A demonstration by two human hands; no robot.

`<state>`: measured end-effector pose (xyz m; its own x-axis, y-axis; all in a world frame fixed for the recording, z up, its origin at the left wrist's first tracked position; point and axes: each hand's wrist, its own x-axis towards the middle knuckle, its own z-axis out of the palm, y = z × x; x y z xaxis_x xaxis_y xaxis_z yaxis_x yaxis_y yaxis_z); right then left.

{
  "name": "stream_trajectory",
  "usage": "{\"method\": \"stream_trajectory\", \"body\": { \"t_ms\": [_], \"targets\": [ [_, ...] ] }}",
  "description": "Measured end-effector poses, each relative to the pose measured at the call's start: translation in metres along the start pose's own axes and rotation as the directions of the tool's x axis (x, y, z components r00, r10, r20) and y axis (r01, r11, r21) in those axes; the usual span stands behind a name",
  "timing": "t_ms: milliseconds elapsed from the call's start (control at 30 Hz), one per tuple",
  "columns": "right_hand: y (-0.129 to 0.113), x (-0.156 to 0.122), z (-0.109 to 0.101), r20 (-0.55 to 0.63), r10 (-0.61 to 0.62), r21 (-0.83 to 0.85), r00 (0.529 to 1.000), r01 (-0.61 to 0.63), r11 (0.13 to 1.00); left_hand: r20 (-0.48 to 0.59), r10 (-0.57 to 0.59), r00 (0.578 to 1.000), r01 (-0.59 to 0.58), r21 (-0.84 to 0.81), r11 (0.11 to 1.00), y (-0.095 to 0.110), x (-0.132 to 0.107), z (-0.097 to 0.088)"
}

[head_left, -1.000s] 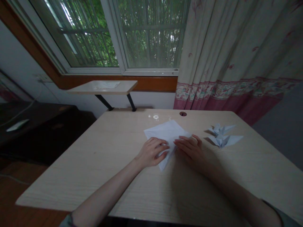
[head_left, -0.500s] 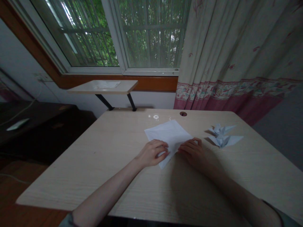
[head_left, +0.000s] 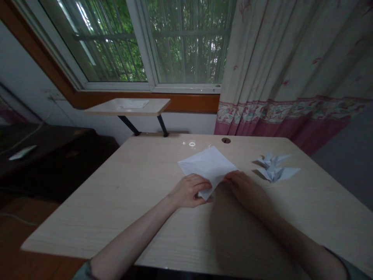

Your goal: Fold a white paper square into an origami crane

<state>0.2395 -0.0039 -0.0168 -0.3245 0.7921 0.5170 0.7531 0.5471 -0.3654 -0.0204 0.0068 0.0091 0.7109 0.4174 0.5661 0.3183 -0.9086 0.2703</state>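
A white sheet of paper [head_left: 208,163] with faint creases lies cornerwise on the pale wooden desk [head_left: 140,171]. My left hand [head_left: 190,190] is closed on its near left part, fingers on top and thumb beneath by the near corner, which is slightly raised. At the right edge of the sheet, my right hand [head_left: 240,186] pinches the paper with its fingertips. To the right of that hand stand two folded paper cranes [head_left: 275,173], one behind the other.
A small raised shelf [head_left: 157,107] on black legs stands at the desk's back left, with crumpled white paper [head_left: 132,104] on it. A round cable hole [head_left: 226,140] is near the back edge. Behind are a window and a curtain [head_left: 262,112].
My left hand has taken hold of the near corner and lifted it a little, away from me. My right fingers have closed in on the paper's right edge. The cranes have not moved.
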Motion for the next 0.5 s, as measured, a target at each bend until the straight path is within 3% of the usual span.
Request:
{"method": "stream_trajectory", "body": {
  "t_ms": [267, 500],
  "targets": [
    [-0.001, 0.0003, -0.0025, 0.071, 0.041, -0.057, 0.997, -0.037, 0.998, -0.096, -0.118, 0.988, 0.119, 0.008, 0.993, -0.0023, -0.0015, 0.0041],
    [-0.0073, 0.0023, -0.0075, 0.125, 0.053, -0.092, 0.991, -0.041, 0.995, -0.177, -0.286, 0.942, 0.277, -0.071, 0.958, -0.006, -0.0054, 0.0057]
  ]
}}
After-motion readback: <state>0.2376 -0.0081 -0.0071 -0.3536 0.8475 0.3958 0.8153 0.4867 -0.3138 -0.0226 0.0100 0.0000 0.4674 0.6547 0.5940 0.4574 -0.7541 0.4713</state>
